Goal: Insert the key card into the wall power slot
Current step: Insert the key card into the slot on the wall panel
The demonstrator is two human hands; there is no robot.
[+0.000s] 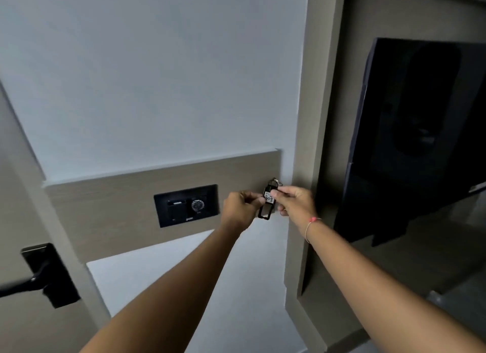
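Note:
A black key tag (266, 212) with a white label and a metal ring at its top hangs upright between both hands, in front of the wood wall panel. My left hand (240, 209) pinches its left edge. My right hand (295, 202) pinches its label from the right. The black wall plate (210, 195) with the power slot (176, 203) and a round dial (197, 205) is set in the wood panel, a hand's width left of the tag. Nothing sits in the slot.
A black door handle and lock plate (50, 273) are at the lower left. A dark wall-mounted screen (420, 131) stands in a recess on the right, past a beige pillar (307, 142). White wall lies above and below the wood panel (110, 210).

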